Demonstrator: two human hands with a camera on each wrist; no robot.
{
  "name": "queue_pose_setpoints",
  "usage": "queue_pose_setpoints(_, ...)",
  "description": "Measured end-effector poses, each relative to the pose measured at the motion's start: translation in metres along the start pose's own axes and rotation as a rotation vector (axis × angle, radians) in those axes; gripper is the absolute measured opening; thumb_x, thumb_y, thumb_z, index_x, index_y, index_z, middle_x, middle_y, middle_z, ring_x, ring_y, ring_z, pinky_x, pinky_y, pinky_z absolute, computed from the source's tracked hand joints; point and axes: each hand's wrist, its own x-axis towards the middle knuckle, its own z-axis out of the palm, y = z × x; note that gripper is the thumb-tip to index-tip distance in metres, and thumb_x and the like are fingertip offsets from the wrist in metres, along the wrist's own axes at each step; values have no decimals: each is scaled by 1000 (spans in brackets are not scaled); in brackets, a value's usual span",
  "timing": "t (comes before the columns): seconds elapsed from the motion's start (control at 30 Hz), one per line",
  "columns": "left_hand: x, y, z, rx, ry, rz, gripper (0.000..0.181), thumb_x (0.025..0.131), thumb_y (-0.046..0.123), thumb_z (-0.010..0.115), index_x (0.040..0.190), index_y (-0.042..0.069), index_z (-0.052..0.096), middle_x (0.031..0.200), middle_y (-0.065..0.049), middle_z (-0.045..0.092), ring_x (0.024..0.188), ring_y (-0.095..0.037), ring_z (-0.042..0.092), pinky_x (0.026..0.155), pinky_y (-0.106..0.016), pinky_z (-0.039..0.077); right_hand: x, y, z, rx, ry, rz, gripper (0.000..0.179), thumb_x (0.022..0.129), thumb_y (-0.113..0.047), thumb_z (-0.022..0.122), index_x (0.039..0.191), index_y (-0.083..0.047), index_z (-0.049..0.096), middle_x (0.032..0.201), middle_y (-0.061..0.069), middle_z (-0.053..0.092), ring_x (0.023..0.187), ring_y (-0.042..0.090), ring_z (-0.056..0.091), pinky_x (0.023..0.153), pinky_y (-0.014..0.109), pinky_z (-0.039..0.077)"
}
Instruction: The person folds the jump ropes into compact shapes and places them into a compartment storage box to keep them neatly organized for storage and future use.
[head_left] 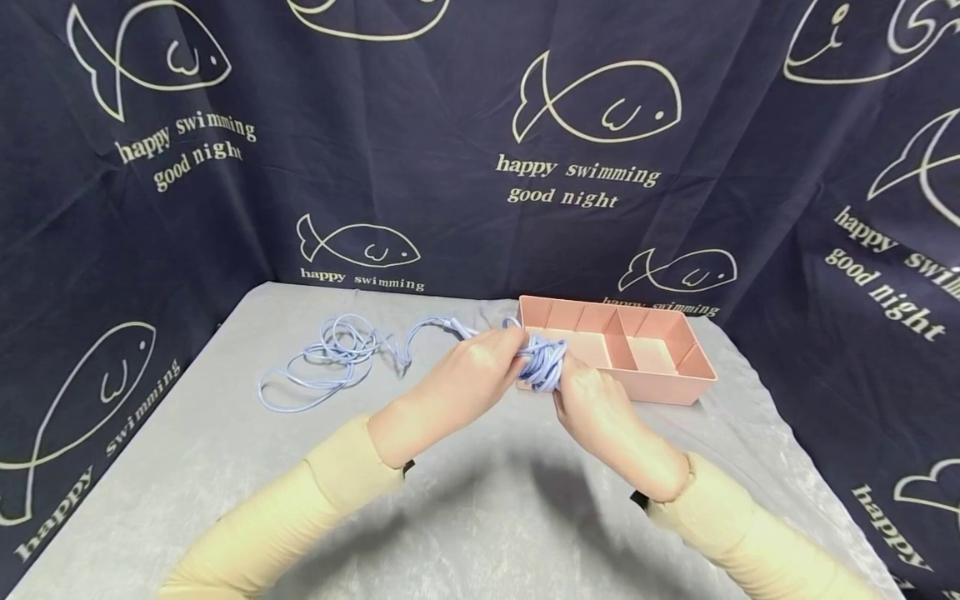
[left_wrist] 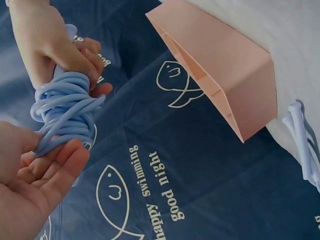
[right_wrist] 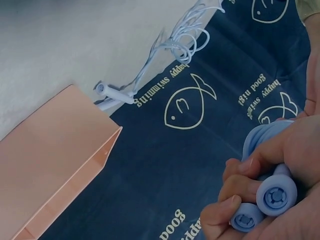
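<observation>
A light blue jump rope [head_left: 543, 364], its cord wound into a thick bundle, is held up between both hands over the table's middle. My left hand [head_left: 472, 367] holds the left end of the bundle; in the left wrist view, thumb and fingers pinch the cord. My right hand [head_left: 596, 396] grips the right end, and two round-ended handles [right_wrist: 276, 195] stick out from its palm in the right wrist view. Another light blue jump rope [head_left: 352, 354] lies in loose loops at the left of the table, with a handle [right_wrist: 115, 93] near the box.
A pink box [head_left: 652, 387] with a divider stands right behind the hands. A grey cloth [head_left: 465, 533] covers the table. Dark blue curtains [head_left: 450, 167] with fish prints hang at the back and both sides.
</observation>
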Motion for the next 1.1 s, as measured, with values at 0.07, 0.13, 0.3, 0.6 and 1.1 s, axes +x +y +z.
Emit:
queue_pose_setpoints(0.07,0,1,0,11,5,-2,12,87,7,62,94,2,53,74,-3,54,69,-16,53,63,-26,47,-1,0,1,-2,9,-4,16,78,0,63,90,0,53,71,13,61,56,32,61,44,46,44)
queue_pose_setpoints(0.13,-1,2,1,59,24,16,11,89,8,61,91,2,52,72,-3,52,67,-16,52,60,-26,46,-1,-1,2,4,3,2,15,78,-1,63,89,-1,52,70,12,61,56,33,61,44,46,44)
queue_pose_setpoints(0.3,-5,7,6,284,158,155,3,88,0,52,87,2,53,73,-5,53,64,-17,53,54,-25,46,1,-3,3,36,-9,15,13,80,-2,61,86,-2,50,67,14,59,55,34,60,44,46,43)
queue_pose_setpoints(0.6,-15,-1,25,330,358,309,12,89,-2,52,90,-5,64,81,-11,62,67,-20,59,61,-28,52,3,-5,-4,81,-83,32,13,80,-2,60,90,1,53,69,14,61,62,33,63,47,45,45)
queue_pose_setpoints(1.1,-3,15,8,-205,157,-382,20,74,17,78,90,7,70,81,-1,73,72,-10,68,66,-23,51,3,2,0,-2,1,20,17,78,-1,63,91,1,52,73,14,61,56,33,60,44,44,43)
